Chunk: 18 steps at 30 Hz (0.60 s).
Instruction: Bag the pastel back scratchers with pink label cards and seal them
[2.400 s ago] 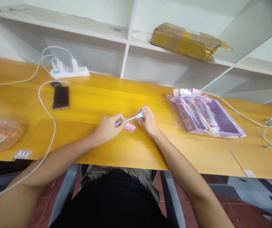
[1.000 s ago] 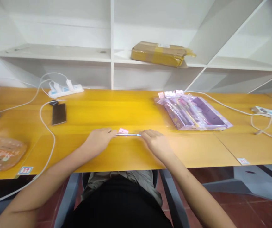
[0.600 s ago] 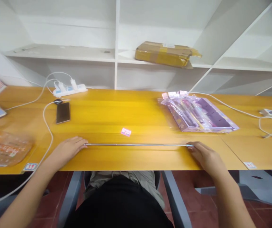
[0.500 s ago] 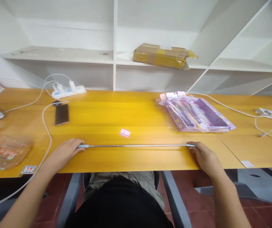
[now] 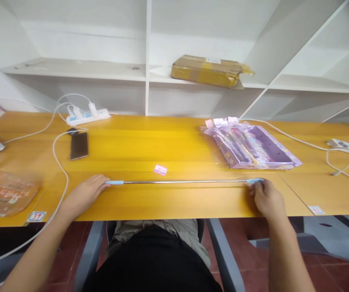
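Observation:
A thin metal rod (image 5: 186, 182) with light blue ends stretches left to right above the front part of the wooden table (image 5: 126, 150). My left hand (image 5: 87, 194) is closed on the tip of its left blue end. At the other side, my right hand (image 5: 267, 198) pinches the right blue end, which shows past the fingertips. Just behind the rod lies a small pink and white label (image 5: 160, 170).
A purple tray (image 5: 273, 148) with plastic-wrapped items lies at the back right. On the left are a phone (image 5: 79, 146), a power strip (image 5: 88, 117), white cables and an orange bag (image 5: 7, 194). A taped carton (image 5: 206, 71) rests on the shelf.
The rod has moved slightly away from the table's front edge. More of both blue ends shows, and my right hand has shifted a little to the right.

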Tool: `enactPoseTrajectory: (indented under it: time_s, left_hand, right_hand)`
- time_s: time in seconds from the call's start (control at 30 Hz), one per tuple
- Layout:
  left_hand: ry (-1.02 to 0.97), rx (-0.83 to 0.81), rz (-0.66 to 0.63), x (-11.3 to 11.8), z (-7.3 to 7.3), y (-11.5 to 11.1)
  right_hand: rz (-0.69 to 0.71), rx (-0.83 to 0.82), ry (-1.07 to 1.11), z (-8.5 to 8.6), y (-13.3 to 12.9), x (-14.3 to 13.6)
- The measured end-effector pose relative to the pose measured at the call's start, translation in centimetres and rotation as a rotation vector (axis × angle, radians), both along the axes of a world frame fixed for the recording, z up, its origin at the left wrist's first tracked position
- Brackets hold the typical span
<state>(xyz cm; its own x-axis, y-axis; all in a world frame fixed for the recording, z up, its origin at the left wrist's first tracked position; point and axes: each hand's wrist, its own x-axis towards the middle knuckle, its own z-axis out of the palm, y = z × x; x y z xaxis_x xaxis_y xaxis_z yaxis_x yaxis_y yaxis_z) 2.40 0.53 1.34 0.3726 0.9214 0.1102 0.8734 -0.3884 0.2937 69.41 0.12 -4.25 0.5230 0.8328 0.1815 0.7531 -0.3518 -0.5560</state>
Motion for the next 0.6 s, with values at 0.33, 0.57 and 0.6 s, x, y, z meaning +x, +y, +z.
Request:
enactPoseTrajectory:
  time_s: [0.33,0.57,0.6]
  left_hand:
    - [-0.01,0.082,-0.103,7.7,0.3,-1.0]
    - [-0.004,0.069,-0.132,13.3,-1.6,-2.1]
    - [-0.02,0.041,-0.147,13.1,-1.9,-2.0]
  right_hand:
    - [0.392,0.13,-0.109,0.1,-0.1,-15.1]
    - [0.753,0.068,-0.079,0.1,-3.6,-25.6]
    - [0.763,0.063,-0.079,0.3,-3.6,-25.3]
